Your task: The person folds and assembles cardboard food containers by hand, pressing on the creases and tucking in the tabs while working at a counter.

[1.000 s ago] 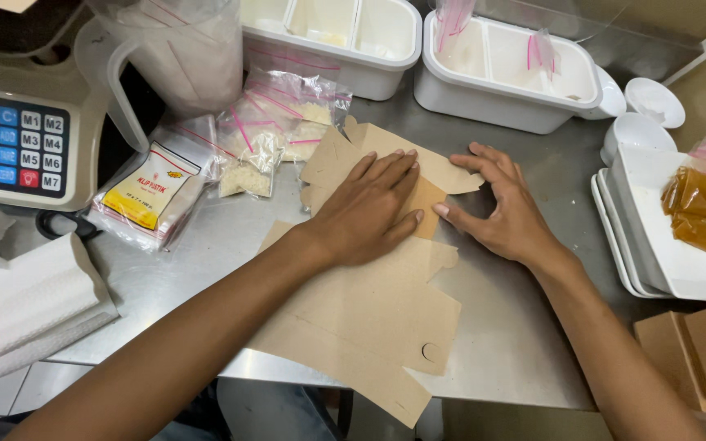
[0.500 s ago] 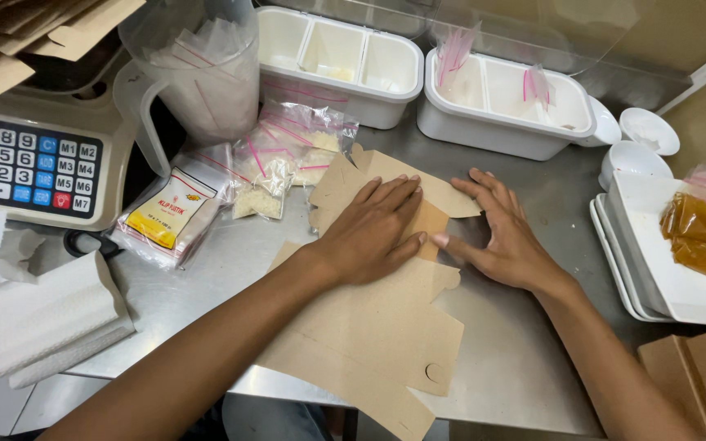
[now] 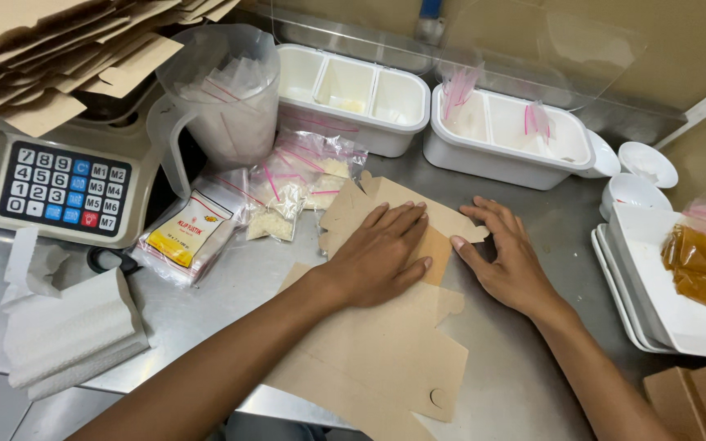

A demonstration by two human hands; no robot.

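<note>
Flat brown cardboard box blank (image 3: 386, 359) lies on steel bench (image 3: 525, 384). Left hand (image 3: 382, 253) pressed flat on folded top flap, right hand (image 3: 508, 261) open w/ fingertips at flap edge. One fold made; rest unfolded.

The left hand (image 3: 382, 253) lies flat, fingers spread, on a flat brown cardboard box blank (image 3: 386, 359) on the steel counter (image 3: 525, 392). The right hand (image 3: 508, 261) rests just beside it, thumb on the blank's folded flap. Small zip bags of white granules (image 3: 288, 192) lie behind, near a weighing scale (image 3: 63, 192).
</note>
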